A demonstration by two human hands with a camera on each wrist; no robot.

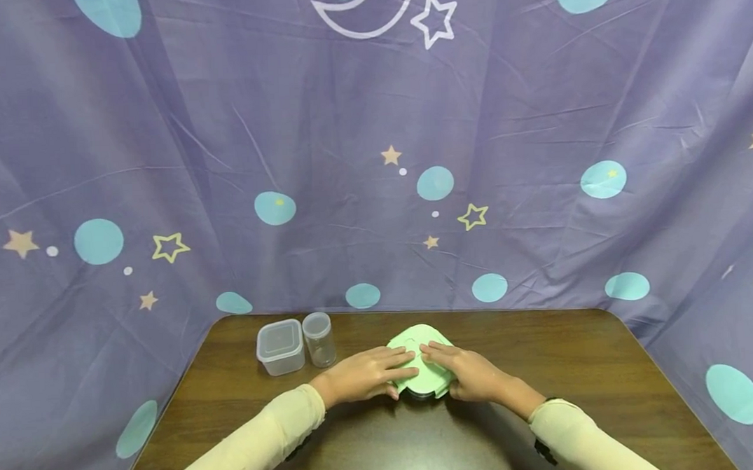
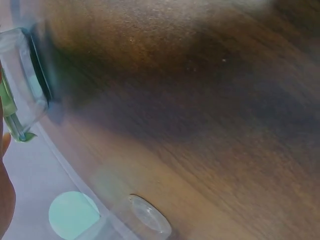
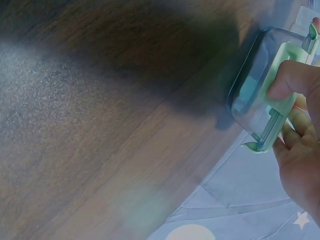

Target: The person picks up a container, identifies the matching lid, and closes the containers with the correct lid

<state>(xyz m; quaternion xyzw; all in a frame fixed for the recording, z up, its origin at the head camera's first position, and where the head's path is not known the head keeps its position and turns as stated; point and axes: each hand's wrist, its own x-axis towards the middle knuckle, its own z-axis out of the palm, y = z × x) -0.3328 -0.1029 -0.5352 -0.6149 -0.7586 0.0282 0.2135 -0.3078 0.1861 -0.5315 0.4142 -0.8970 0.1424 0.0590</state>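
Observation:
A clear food container (image 3: 255,75) with a light green snap-on lid (image 1: 428,381) stands on the table between both hands. From the left, my left hand (image 1: 365,374) lays its fingers across the lid's top, its thumb down at the side. My right hand (image 1: 477,375) mirrors it from the right. In the right wrist view, the right thumb presses a green side flap (image 3: 288,54), which lies down along the wall, while the fingers reach over the lid. The left wrist view catches only the container's clear wall (image 2: 25,75) and part of another green flap (image 2: 7,95); the left fingertips are hidden there.
To the left of the hands, a squarish clear plastic box (image 1: 282,348) with a lid stands beside a clear round jar (image 1: 319,340) with a translucent cap. The brown wooden table (image 1: 545,347) meets a purple patterned cloth (image 1: 516,243) along its back and sides.

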